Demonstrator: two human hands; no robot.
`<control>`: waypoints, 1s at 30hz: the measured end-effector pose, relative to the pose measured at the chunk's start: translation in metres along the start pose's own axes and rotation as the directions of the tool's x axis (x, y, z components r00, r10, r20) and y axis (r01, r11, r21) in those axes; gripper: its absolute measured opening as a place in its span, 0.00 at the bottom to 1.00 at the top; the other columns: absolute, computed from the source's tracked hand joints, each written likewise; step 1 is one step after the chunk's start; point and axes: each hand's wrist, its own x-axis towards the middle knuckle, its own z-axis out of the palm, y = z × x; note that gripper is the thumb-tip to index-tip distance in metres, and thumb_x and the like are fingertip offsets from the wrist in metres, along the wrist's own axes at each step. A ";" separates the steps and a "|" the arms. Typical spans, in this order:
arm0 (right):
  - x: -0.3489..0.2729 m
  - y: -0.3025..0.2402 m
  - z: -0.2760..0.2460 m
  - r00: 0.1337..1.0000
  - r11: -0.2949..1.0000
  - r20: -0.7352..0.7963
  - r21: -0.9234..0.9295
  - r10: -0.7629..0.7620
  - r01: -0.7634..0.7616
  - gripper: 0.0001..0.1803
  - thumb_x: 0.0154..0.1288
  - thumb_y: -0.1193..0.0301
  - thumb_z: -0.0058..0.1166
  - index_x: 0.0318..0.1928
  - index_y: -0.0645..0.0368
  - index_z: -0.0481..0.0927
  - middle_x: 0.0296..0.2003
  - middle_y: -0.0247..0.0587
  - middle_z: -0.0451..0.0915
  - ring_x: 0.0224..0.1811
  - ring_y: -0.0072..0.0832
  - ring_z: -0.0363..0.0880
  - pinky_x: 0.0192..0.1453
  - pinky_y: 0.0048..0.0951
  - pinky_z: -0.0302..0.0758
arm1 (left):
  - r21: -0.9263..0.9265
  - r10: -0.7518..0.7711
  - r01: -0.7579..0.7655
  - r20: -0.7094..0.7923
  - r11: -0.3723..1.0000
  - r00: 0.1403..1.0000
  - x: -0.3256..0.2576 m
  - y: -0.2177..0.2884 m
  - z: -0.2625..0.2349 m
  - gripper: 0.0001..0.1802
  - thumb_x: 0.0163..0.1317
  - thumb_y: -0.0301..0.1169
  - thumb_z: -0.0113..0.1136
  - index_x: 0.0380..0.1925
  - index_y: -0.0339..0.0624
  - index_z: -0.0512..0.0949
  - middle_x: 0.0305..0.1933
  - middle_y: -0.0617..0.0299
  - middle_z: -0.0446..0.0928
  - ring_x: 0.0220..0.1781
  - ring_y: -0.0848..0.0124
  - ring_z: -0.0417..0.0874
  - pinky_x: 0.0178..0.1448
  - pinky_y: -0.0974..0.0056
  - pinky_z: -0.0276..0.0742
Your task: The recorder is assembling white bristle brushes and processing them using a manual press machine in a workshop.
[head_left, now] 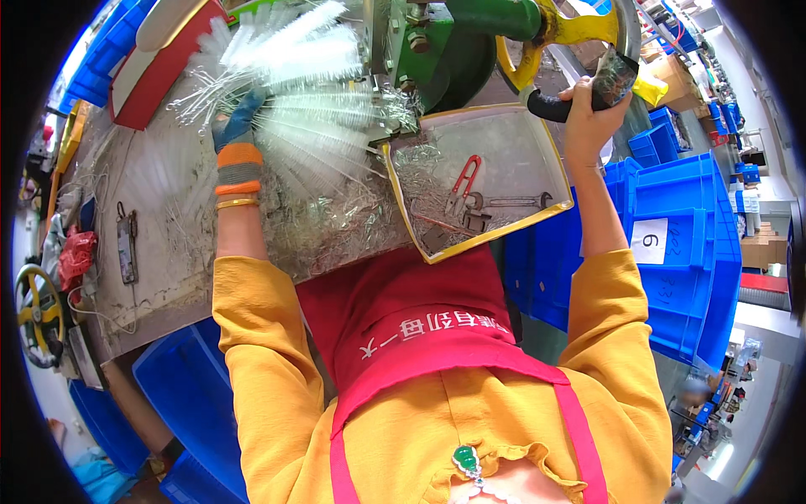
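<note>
A blue and orange glove covers my left hand (237, 126), which is closed round the wire ends of a fanned bundle of white tube brushes (306, 50). More white brushes (315, 126) spread to the right of that hand, toward the base of a green hand press (428, 50). My bare right hand (598, 113) is wrapped round the black handle (550, 107) of the press's yellow handwheel (579, 29). The press's working point is mostly hidden behind brushes and metal.
A yellow-edged tray (495, 238) holds red-handled pliers (464, 185), a wrench (512, 202) and loose wire bits. Wire scraps litter the worktable (168, 286). Blue crates (680, 252) stand at the right, and more blue bins (180, 378) at lower left. A red box (155, 76) lies at upper left.
</note>
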 end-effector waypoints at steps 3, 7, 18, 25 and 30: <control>0.013 -0.014 -0.008 0.996 0.990 0.088 -0.142 0.035 -0.022 0.12 0.48 0.77 0.48 0.32 0.64 0.61 0.17 0.40 0.71 0.17 0.22 0.73 0.21 0.21 0.70 | -0.012 0.028 -0.028 0.007 1.000 1.000 -0.008 0.001 -0.001 0.13 0.43 0.21 0.61 0.32 0.29 0.73 0.34 0.55 0.75 0.32 0.71 0.77 0.37 0.71 0.73; 0.053 -0.033 -0.009 0.957 0.958 0.278 -0.288 0.084 -0.001 0.12 0.48 0.73 0.48 0.31 0.67 0.64 0.14 0.38 0.70 0.15 0.22 0.72 0.21 0.21 0.70 | 0.075 0.063 -0.055 -0.105 0.996 0.992 -0.006 0.000 -0.002 0.15 0.40 0.21 0.64 0.31 0.31 0.74 0.33 0.57 0.76 0.30 0.72 0.76 0.36 0.71 0.73; 0.060 -0.045 -0.001 0.951 0.916 0.296 -0.399 0.087 0.040 0.09 0.47 0.70 0.48 0.20 0.64 0.68 0.12 0.36 0.70 0.14 0.22 0.69 0.23 0.21 0.67 | 0.101 0.094 -0.081 -0.121 0.992 0.988 0.000 -0.002 0.001 0.18 0.38 0.23 0.66 0.33 0.33 0.74 0.32 0.60 0.76 0.29 0.74 0.75 0.36 0.72 0.72; 0.022 -0.018 -0.005 0.998 0.995 0.068 -0.099 0.018 -0.011 0.12 0.46 0.74 0.48 0.31 0.66 0.63 0.15 0.38 0.71 0.15 0.22 0.72 0.22 0.20 0.69 | 0.170 0.174 -0.157 -0.090 0.973 0.981 0.006 -0.006 0.005 0.18 0.36 0.26 0.68 0.30 0.33 0.74 0.30 0.61 0.75 0.28 0.75 0.74 0.36 0.73 0.70; 0.056 -0.038 -0.007 0.965 0.948 0.216 -0.309 0.147 -0.075 0.06 0.47 0.74 0.47 0.26 0.64 0.67 0.13 0.35 0.69 0.15 0.21 0.70 0.22 0.20 0.69 | 0.143 0.173 -0.147 -0.196 0.979 0.965 -0.019 0.010 0.020 0.19 0.37 0.28 0.68 0.32 0.34 0.75 0.31 0.61 0.75 0.29 0.75 0.74 0.37 0.73 0.69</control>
